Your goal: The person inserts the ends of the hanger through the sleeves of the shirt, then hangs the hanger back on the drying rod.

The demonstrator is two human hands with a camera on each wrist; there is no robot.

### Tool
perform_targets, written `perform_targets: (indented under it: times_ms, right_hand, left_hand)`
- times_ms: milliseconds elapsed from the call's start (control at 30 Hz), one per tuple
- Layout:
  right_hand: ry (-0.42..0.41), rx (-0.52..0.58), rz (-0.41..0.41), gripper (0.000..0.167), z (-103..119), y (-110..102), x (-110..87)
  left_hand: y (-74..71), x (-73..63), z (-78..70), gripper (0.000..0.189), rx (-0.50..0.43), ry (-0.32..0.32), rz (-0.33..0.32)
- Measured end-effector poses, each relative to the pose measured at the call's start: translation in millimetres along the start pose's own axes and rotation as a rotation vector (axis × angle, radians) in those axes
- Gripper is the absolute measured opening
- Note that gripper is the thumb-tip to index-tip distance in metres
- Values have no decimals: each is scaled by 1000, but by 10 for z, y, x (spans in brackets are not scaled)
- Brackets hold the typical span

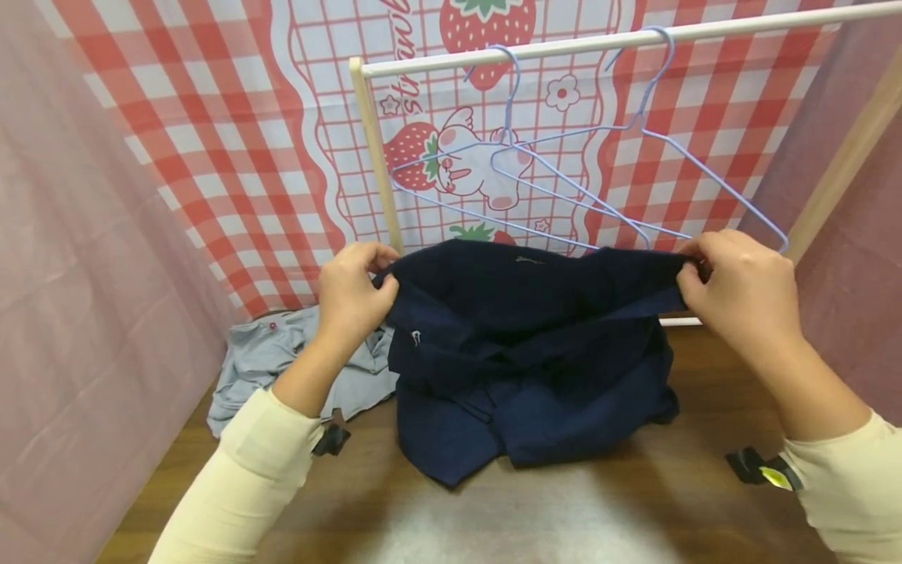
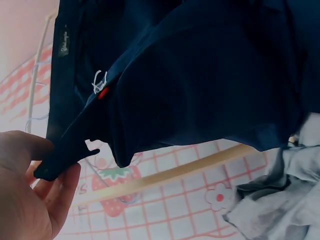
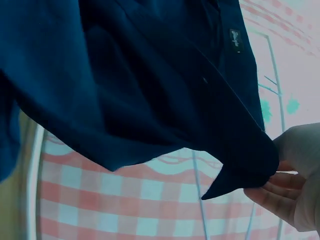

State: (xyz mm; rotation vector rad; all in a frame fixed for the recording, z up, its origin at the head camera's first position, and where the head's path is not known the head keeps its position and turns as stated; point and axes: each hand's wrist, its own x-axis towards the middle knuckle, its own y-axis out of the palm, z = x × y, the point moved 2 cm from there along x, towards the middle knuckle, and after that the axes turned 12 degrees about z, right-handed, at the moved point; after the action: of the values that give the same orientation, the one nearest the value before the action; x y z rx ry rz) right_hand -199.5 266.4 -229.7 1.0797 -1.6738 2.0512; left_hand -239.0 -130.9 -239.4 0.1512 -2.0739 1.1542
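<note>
A pair of dark navy shorts (image 1: 535, 352) hangs spread between both hands, its waistband stretched sideways at the top. The left hand (image 1: 357, 286) pinches one end of the waistband between thumb and fingers. At the other end, the right hand (image 1: 743, 286) grips the waistband the same way. Inside the band a small dark label (image 2: 64, 42) shows. A red button (image 2: 103, 93) with white thread beside it sits near the left hand. The right wrist view shows the right hand (image 3: 295, 182) holding a folded corner with a pointed tip below.
Behind the shorts, two lilac wire hangers (image 1: 509, 102) hang from a rail (image 1: 564, 48) on a wooden rack. A crumpled grey garment (image 1: 264, 356) lies on the brown wood-look surface (image 1: 395, 517) at left. Red-checked strawberry cloth (image 1: 232, 157) covers the back; pink cloth (image 1: 92, 235) hangs at the sides.
</note>
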Motion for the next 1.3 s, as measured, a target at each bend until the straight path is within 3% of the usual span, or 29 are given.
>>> perform_targets:
  times_ms: [267,433,567,700,933,1300]
  right_hand:
    - [33,50,238,11,-37,247,-168]
    - [3,82,306,13,-52,381,-247]
    - [1,149,377,15,-33,471,-269]
    - [43,260,501,18,2,545,-294]
    - [65,355,641,20,35,657,-360]
    - [53,331,680,20,26,666,-398]
  left_hand:
    - [137,-165,95,20,0,-124,180]
    - [228,-230,142,24,-22,-194,297]
    - [283,-255,161,27,-45,-226,362]
    - [322,-290,158,28,-70,-258,416]
    - [386,-384,180,28,-128,-301,472]
    - [406,-449,186,23,-173,-308,490]
